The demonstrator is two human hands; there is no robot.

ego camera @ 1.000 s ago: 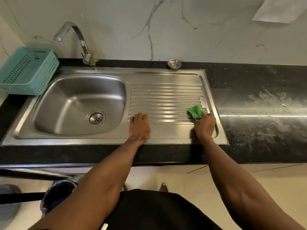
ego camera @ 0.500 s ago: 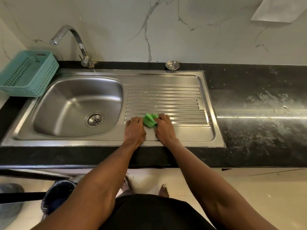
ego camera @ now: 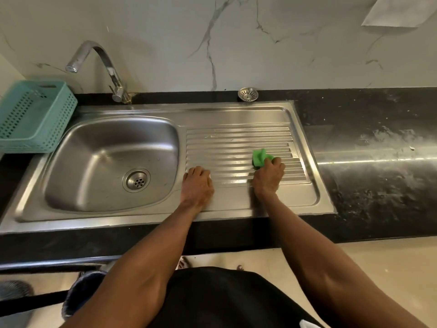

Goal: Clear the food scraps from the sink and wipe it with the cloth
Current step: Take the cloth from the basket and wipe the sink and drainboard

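Note:
The stainless steel sink [ego camera: 99, 143] has a bowl on the left with a round drain [ego camera: 136, 179] and a ribbed drainboard [ego camera: 236, 143] on the right. My right hand [ego camera: 268, 177] presses a bunched green cloth [ego camera: 260, 158] onto the ribs at the right of the drainboard. My left hand [ego camera: 197, 185] rests palm down on the drainboard's near left corner, fingers together, holding nothing. I see no food scraps in the bowl.
A teal plastic basket [ego camera: 33, 114] sits left of the sink. The curved tap [ego camera: 101, 65] stands behind the bowl. A loose metal strainer [ego camera: 247, 94] lies on the black counter [ego camera: 378, 138] at the back. A dark bin [ego camera: 80, 292] is on the floor.
My right hand slid the green cloth left to my left hand, then back right across the ribs. My left hand stayed in place.

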